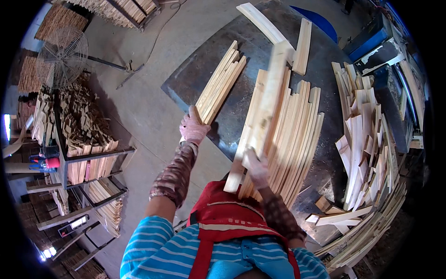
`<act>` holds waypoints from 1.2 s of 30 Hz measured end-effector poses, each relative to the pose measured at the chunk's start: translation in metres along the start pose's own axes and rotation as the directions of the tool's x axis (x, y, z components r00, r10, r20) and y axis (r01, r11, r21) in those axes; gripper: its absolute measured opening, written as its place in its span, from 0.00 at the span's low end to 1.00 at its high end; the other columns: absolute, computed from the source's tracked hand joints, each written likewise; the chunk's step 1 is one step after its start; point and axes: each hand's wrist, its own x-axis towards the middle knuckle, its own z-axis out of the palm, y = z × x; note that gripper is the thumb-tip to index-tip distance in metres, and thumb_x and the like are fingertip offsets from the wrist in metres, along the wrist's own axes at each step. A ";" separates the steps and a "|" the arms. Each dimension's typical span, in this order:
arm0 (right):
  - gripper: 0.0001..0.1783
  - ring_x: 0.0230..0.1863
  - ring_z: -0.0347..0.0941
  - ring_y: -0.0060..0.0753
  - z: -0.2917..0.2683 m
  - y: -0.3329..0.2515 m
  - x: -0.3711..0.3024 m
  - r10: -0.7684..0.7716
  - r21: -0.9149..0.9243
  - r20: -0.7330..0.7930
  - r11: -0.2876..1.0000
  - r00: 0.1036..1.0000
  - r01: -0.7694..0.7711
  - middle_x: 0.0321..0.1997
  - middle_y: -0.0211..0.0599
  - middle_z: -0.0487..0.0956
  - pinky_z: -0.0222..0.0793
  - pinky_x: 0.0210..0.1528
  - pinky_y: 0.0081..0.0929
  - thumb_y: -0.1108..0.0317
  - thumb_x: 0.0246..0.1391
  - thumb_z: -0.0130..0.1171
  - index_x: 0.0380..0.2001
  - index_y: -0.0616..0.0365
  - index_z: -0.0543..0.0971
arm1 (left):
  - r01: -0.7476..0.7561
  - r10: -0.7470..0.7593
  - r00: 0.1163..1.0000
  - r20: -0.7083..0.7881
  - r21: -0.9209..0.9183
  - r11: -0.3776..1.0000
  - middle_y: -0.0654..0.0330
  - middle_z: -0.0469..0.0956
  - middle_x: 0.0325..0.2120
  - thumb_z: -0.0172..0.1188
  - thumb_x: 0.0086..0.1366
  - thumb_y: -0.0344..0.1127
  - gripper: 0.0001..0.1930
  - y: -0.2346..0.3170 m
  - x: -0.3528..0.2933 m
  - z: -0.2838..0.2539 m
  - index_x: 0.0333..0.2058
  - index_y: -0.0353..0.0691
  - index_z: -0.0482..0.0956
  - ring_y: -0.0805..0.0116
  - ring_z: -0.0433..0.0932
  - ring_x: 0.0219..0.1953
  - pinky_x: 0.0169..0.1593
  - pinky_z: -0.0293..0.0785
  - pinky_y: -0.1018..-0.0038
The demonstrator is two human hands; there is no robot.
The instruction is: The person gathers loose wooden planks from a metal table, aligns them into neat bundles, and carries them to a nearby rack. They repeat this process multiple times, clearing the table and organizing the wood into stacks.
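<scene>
Both hands wear pale gloves. My left hand (194,126) is closed around the near end of a small bundle of wooden strips (220,86) lying on the left part of the dark metal table (186,76). My right hand (256,168), slightly blurred, grips a pale wooden board (267,104) near its lower end. That board is smeared by motion and lies over a wider row of wooden strips (290,135), covering part of it. Another board (253,116) shows along its left side. The fingertips of my right hand are partly hidden.
Two loose boards (303,46) lie at the table's far side. To the right is a heap of uneven wood pieces (364,135), with blue machinery (371,39) behind it. On the left stand a wire-cage fan (62,56) and a metal rack (100,156) loaded with wood.
</scene>
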 end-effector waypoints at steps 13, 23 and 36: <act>0.54 0.56 0.77 0.50 0.186 0.029 0.102 0.336 -0.259 0.030 0.912 0.941 -0.317 0.56 0.51 0.79 0.74 0.55 0.38 0.40 0.43 0.69 0.68 0.54 0.60 | 0.091 0.235 0.915 0.328 -0.735 0.672 0.45 0.57 0.70 0.63 0.63 0.25 0.45 -0.055 0.043 0.027 0.71 0.32 0.43 0.59 0.56 0.72 0.70 0.55 0.68; 0.31 0.42 0.81 0.33 0.163 0.034 0.116 0.397 0.000 0.200 0.914 0.896 -0.405 0.44 0.43 0.83 0.77 0.46 0.31 0.57 0.48 0.70 0.51 0.65 0.74 | -0.139 0.229 0.969 0.095 -0.557 0.819 0.48 0.69 0.63 0.66 0.60 0.33 0.37 -0.040 0.037 0.010 0.65 0.32 0.62 0.52 0.68 0.65 0.65 0.66 0.64; 0.23 0.50 0.77 0.25 0.058 0.036 0.096 0.170 0.611 0.484 0.637 0.858 -0.471 0.52 0.39 0.79 0.76 0.51 0.23 0.71 0.60 0.61 0.57 0.64 0.71 | 0.005 0.285 0.813 0.508 -0.496 0.868 0.41 0.71 0.58 0.72 0.54 0.42 0.50 0.118 0.005 -0.024 0.70 0.39 0.53 0.53 0.70 0.62 0.63 0.66 0.67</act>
